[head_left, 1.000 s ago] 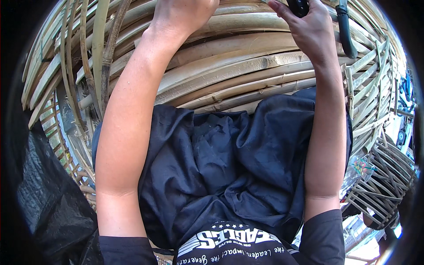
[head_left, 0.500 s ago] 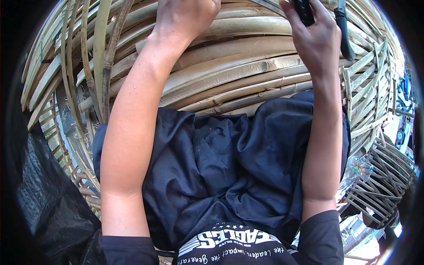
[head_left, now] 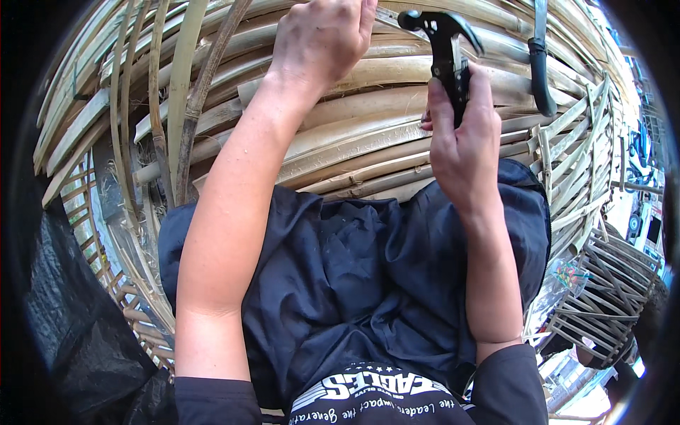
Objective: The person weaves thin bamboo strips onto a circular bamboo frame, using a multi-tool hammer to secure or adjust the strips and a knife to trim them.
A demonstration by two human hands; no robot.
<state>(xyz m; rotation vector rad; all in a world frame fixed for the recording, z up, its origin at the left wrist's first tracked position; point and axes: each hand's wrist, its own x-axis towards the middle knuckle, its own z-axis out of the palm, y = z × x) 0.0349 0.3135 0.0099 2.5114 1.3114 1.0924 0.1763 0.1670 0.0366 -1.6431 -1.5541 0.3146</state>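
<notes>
My right hand [head_left: 464, 149] is closed around the black handle of a claw hammer [head_left: 443, 49]. The hammer is raised over the bamboo, its black head pointing away from me. To the left, my left hand [head_left: 322, 42] is curled at the upper edge of the view, low over split bamboo slats [head_left: 386, 74]. Its fingertips are partly cut off, so what they grip, if anything, cannot be made out. The slats lie side by side in a curved, basket-like surface across my front.
A tool with a curved black handle [head_left: 542, 81] lies on the slats at right. Upright bamboo strips [head_left: 188, 106] stand at left, beside black plastic sheeting [head_left: 64, 304]. Dark cloth [head_left: 354, 262] covers my lap. A slatted wooden frame [head_left: 605, 294] is at far right.
My right hand has come down and left, bringing the hammer's head into view. My left hand sits slightly lower and further right in the picture. The whole view has shifted a little.
</notes>
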